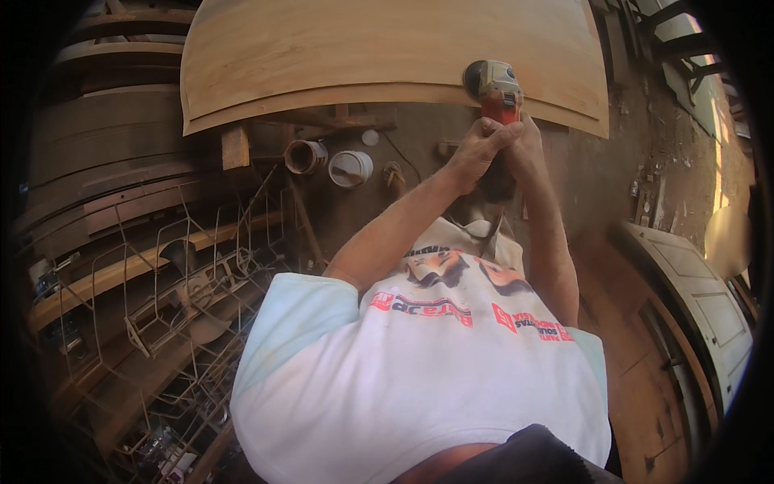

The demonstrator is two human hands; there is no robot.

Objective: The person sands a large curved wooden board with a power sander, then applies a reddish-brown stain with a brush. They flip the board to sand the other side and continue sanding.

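Note:
Both my hands are wrapped round the red body of an angle grinder (501,89) with a pale head and a dark round disc. My left hand (482,149) closes over its near end from the left. Pressed against it on the right is my right hand (525,147), its fingers partly hidden. The disc stands on edge at the front moulding of a broad, light wooden panel (379,48). Whether the disc touches the wood, I cannot tell. The panel lies flat ahead of me on wooden supports, with one block (235,148) showing under its left corner.
Below the panel's edge stand a brown-stained tub (306,156) and a white tub (351,168), near a small white lid (370,138). To my left is a fan (193,297) among bent metal wire frames. Panelled doors (697,282) lean at the right.

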